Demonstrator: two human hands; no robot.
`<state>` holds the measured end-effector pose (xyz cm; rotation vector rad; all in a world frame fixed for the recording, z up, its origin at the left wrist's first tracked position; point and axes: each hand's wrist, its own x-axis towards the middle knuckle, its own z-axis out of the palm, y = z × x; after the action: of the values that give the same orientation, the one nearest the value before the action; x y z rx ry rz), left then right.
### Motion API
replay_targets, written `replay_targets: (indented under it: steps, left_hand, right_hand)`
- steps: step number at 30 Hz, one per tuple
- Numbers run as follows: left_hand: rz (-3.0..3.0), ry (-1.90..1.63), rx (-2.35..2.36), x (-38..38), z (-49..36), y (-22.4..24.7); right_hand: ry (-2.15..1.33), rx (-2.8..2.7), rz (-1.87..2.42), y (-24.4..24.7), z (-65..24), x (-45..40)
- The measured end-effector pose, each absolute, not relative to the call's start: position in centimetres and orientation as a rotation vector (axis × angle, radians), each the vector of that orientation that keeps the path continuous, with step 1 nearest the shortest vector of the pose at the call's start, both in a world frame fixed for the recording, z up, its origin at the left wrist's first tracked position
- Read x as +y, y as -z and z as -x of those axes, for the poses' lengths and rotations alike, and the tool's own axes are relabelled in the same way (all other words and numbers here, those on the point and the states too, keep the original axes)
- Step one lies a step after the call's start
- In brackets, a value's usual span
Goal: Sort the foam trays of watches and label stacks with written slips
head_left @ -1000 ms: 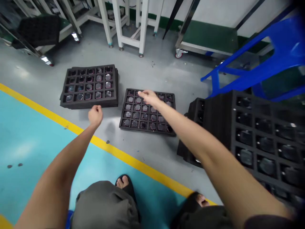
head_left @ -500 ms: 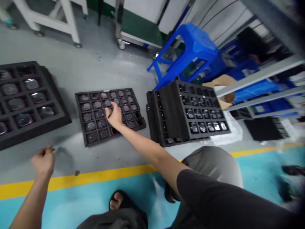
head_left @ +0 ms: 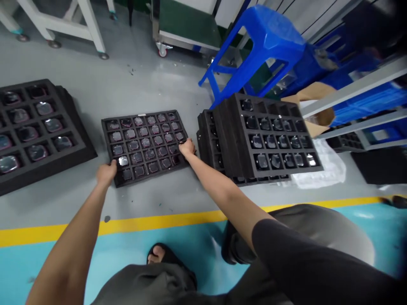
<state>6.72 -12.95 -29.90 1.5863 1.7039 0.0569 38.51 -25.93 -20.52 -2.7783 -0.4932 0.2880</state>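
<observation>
A: Since it sits flat on the grey floor, start with the middle foam tray — material?

B: Black foam, matte, rectangular, a grid of square pockets. Most pockets hold a small glossy dark part with rounded corners; can't tell what they are.

A: Hands?

B: Left hand is curled over the tray's near-left corner, fingers closed on the edge. Right hand clamps the right edge, knuckles up, fingers tucked under or against the side. Both arms stretched forward and bare; a dark sleeve shows on the right upper arm.

A: Neighbours?

B: Larger foam tray on the left, same black grid, shiny parts inside, seems to rest on more trays. Stack of foam trays just beside the right hand, top one tilted and overhanging. Blue plastic stool behind the stack, smooth moulded. White plastic sheet crumpled under the stack's right side.

A: Floor markings?

B: Yellow line painted, teal floor on the near side. Black sandal there.
</observation>
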Motion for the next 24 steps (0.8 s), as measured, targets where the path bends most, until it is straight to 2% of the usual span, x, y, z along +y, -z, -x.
replay_targets:
  steps: [9, 15, 24]
  left_hand:
    - [-1.526, 0.081, 1.709, -13.9, -7.7, 28.1]
    - [-1.517, 0.028, 1.699, -14.1, -7.1, 29.1]
    - [-1.573, -0.095, 1.746, -15.8, -6.5, 28.8]
  right_hand:
    - [-0.199, -0.455, 2.740, 20.6, -40.2, -24.5]
    - [-0.330, -0.322, 2.752, 20.5, -42.8, -23.2]
    - [-0.346, -0.516, 2.683, 17.9, -41.3, -23.0]
